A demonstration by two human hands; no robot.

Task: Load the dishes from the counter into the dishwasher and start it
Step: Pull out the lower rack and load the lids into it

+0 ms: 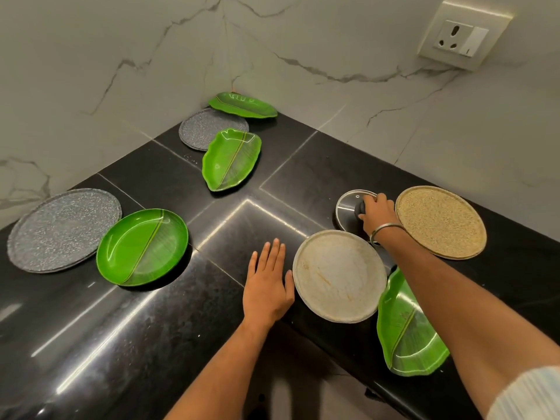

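Observation:
Dishes lie spread over a black corner counter (pixel 157 183). My right hand (pixel 375 212) is closed around the black knob of a glass pot lid (pixel 348 204) at the right. My left hand (pixel 268 281) rests flat on the counter with fingers apart, just left of a round white plate (pixel 338 275). A tan speckled plate (pixel 441 221) lies right of the lid. A green leaf-shaped plate (pixel 406 331) sits at the counter's front edge under my right forearm. At the left are a round green plate (pixel 142 247) and a grey speckled plate (pixel 60 228).
In the far corner lie a green leaf plate (pixel 231 159), a grey speckled plate (pixel 206 127) and another green leaf plate (pixel 242 104) against the marble wall (pixel 303 40). A wall socket (pixel 465 34) sits at upper right. No dishwasher is in view.

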